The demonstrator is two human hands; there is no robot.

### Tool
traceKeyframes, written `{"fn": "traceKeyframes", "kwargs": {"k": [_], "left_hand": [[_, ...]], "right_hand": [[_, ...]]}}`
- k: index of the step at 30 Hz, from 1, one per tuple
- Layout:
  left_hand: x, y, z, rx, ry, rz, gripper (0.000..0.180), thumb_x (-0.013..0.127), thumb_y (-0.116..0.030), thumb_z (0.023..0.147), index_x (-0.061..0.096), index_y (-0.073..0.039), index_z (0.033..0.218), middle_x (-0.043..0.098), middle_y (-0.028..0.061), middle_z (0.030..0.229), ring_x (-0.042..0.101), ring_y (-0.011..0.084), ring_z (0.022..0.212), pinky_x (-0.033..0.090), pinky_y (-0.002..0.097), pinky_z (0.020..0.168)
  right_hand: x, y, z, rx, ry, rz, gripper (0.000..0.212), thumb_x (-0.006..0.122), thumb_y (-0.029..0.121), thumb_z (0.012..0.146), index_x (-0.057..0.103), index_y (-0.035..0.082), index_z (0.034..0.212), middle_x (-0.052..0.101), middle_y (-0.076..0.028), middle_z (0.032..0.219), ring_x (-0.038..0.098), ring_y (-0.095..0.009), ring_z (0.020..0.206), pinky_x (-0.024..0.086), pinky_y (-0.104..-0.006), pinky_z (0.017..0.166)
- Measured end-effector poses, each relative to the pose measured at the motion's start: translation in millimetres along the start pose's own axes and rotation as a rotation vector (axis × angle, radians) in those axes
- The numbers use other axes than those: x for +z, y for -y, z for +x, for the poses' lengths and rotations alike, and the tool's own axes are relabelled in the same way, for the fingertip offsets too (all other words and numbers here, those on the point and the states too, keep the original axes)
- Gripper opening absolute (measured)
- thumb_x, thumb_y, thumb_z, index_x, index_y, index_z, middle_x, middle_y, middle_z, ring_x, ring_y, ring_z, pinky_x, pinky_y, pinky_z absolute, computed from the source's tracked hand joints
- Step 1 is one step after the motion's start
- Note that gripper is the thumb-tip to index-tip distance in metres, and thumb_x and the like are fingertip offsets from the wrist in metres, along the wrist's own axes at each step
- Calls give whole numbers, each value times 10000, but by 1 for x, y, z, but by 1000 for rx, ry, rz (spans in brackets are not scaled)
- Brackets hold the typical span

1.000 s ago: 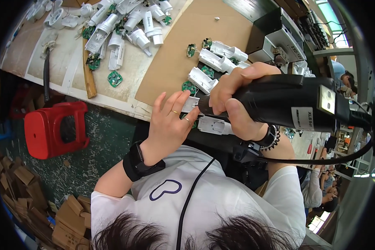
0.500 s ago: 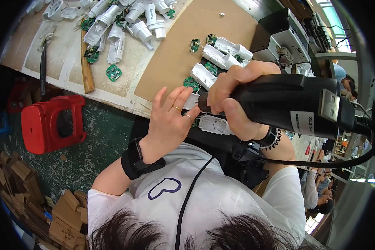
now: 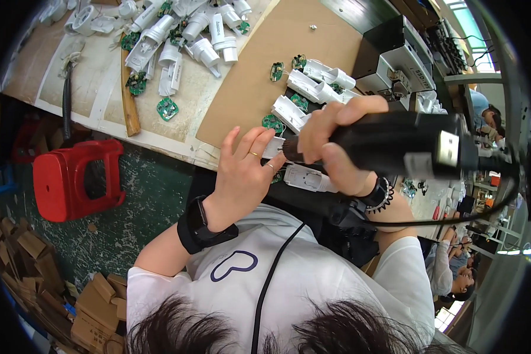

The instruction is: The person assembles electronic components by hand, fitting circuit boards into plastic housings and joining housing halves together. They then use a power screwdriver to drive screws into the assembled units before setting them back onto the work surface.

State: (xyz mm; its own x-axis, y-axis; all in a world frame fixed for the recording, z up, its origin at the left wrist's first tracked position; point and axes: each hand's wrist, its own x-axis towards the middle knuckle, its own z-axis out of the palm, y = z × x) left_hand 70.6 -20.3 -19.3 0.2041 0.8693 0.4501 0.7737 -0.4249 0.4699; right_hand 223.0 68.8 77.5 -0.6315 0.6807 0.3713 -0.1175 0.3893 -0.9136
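My right hand is wrapped round a thick black electric screwdriver with a cord at its back end. Its ribbed nose points left, at a white plastic housing by the table's near edge. My left hand holds this housing with its fingertips, some of its other fingers spread; the thumb is hidden. A green circuit board lies just beyond the housing. Close to my right wrist is another white housing, lying with its hollow side up. The screwdriver's tip cannot be made out.
More white housings with green boards lie on the brown cardboard sheet. A pile of white housings covers the far left, beside a wooden strip. A black box-shaped device stands far right. A red stool is left; people sit rightward.
The screwdriver's rear end has swung slightly and is blurred, its nose still at the housing. The whole view has shifted a little. Both hands keep their holds.
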Motion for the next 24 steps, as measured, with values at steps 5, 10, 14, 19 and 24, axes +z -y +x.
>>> {"fn": "traceKeyframes", "kwargs": {"k": [5, 10, 14, 19, 24], "left_hand": [[1, -4, 7, 24, -17, -48, 278, 632, -88, 771, 712, -171, 1023, 572, 97, 1157, 521, 261, 1123, 324, 489, 1027], [4, -9, 11, 104, 23, -71, 327, 636, -64, 751, 698, -171, 1054, 589, 97, 1119, 537, 265, 1087, 335, 492, 1020], [3, -14, 27, 171, 53, -86, 315, 648, -63, 754, 691, -157, 1051, 599, 102, 1098, 544, 263, 1070, 358, 482, 998], [4, -9, 29, 176, 118, -219, 268, 683, -79, 771, 685, -116, 1037, 600, 109, 1098, 548, 283, 1060, 410, 442, 936], [3, -3, 31, 152, 65, -268, 246, 705, -99, 775, 677, -84, 1019, 601, 106, 1094, 546, 296, 1065, 431, 420, 903]], "right_hand": [[-43, 36, 5, -250, -473, 155, 406, 538, 204, 815, 422, 102, 1191, 413, -30, 642, 429, -151, 546, 418, -306, 602], [-152, 48, -4, -255, -713, 39, 346, 514, 186, 835, 453, 52, 1149, 404, -33, 665, 430, -154, 571, 402, -288, 646], [-190, 38, -14, -347, -871, -171, 267, 518, 94, 849, 473, 14, 1099, 468, -48, 690, 487, -172, 590, 441, -319, 639], [-194, 22, -7, -379, -945, -151, 248, 547, 13, 839, 482, 3, 1078, 519, -63, 710, 543, -172, 596, 482, -327, 615], [-196, 3, 2, -275, -926, -205, 267, 564, 16, 837, 477, 1, 1089, 521, -60, 701, 550, -164, 591, 482, -303, 599]]}}
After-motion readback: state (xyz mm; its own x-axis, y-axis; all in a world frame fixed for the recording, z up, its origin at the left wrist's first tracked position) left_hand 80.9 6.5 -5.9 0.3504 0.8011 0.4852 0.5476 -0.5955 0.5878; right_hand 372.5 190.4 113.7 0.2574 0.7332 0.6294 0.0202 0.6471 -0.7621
